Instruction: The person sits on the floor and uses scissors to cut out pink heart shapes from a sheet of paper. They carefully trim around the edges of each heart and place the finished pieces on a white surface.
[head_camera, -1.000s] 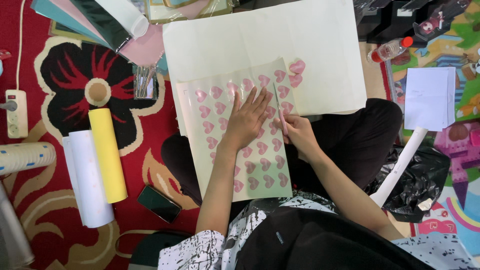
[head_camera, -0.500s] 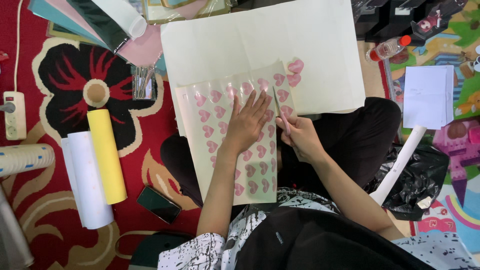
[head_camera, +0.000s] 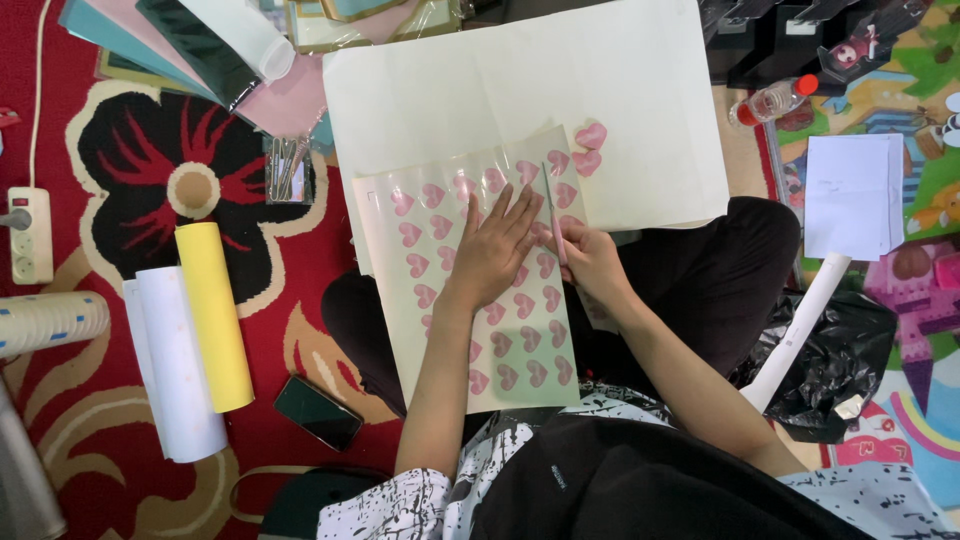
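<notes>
A sheet of pink heart stickers (head_camera: 455, 300) lies across my lap, over the near edge of a large cream paper sheet (head_camera: 520, 90). My left hand (head_camera: 495, 250) rests flat on the sticker sheet with fingers spread, pressing it down. My right hand (head_camera: 590, 260) is closed around a thin pointed tool (head_camera: 552, 205), whose tip touches the sticker sheet near its upper right corner. Two loose pink hearts (head_camera: 590, 148) sit on the cream paper just beyond the tool tip.
Yellow roll (head_camera: 212, 315) and white roll (head_camera: 175, 370) lie on the red patterned carpet at left, with a dark phone (head_camera: 318, 412) beside them. A power strip (head_camera: 28, 235), coloured sheets (head_camera: 200, 45), a plastic bottle (head_camera: 770, 100), white papers (head_camera: 850, 195) and a black bag (head_camera: 835, 365) surround me.
The view has shifted slightly. Both hands stay on the sticker sheet, the right hand's tool still working at the upper right of the sheet.
</notes>
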